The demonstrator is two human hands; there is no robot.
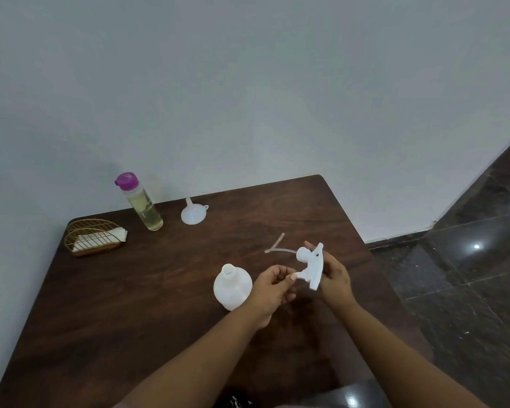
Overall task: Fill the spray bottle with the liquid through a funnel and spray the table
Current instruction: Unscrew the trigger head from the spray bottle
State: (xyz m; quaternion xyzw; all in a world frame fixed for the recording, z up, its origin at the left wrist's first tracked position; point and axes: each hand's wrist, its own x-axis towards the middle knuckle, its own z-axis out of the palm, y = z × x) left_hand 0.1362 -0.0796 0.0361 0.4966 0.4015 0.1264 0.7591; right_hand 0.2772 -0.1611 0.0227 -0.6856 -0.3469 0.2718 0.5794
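Both hands share the grip on the white spray head (310, 267): the right hand (334, 278) curls round its back, while the left hand (273, 285) pinches its trigger end, holding it above the desk (136, 304), dip tube (277, 249) trailing away. Just left of the left hand stands the uncapped spray bottle (231, 288). Well beyond the spray bottle sit the funnel (192, 212), mouth down, and the purple-capped bottle of yellowish liquid (140, 203).

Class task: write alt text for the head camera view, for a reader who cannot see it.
Two hands hold a white spray head above a dark wooden table, beside an open white spray bottle. Farther back stand a funnel and a purple-capped bottle of yellowish liquid.
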